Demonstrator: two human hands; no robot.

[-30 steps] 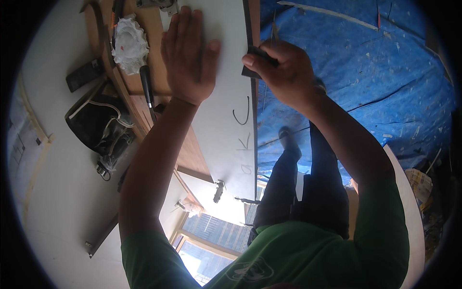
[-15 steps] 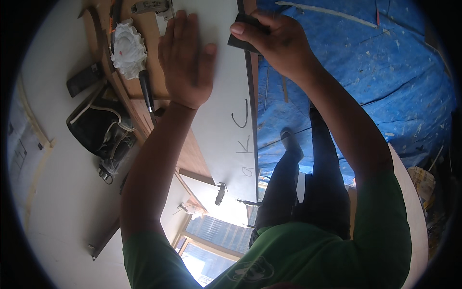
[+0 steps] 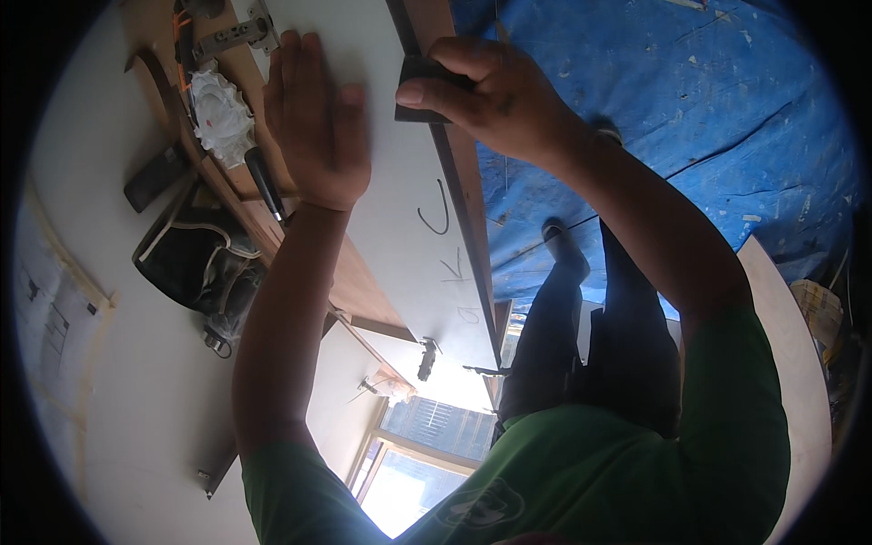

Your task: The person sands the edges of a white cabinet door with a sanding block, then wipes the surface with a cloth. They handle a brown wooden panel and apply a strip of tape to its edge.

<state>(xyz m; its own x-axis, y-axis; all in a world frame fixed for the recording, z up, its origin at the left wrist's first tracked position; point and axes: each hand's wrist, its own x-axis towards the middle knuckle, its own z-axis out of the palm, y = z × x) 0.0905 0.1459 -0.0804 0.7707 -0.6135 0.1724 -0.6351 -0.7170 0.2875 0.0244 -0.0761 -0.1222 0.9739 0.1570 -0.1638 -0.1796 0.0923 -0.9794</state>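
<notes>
A white panel [image 3: 386, 236] with a dark edge strip and handwritten marks stretches below both my hands. My left hand [image 3: 318, 136] lies flat on it, fingers together and stretched out, holding nothing. In my right hand [image 3: 513, 100] is a dark, flat rectangular block [image 3: 418, 102], pinched between thumb and fingers. The block sits on the panel's right-hand edge; its far part is hidden by my fingers. Close to my left fingertips is a metal hinge [image 3: 238, 36], and a second hinge [image 3: 427, 359] shows at the panel's near end.
Left of the panel lie a crumpled white cloth-like bundle [image 3: 221, 116], a black-handled tool [image 3: 265, 184], a dark box-shaped item [image 3: 156, 177] and a black bag [image 3: 195, 259]. Blue sheeting [image 3: 672, 82] covers the floor at right. A pale curved board [image 3: 781, 336] stands beside my right arm.
The view has turned slightly, so the panel now slants more. My right hand has slid the dark block a little nearer along the edge. My left hand stays flat on the panel.
</notes>
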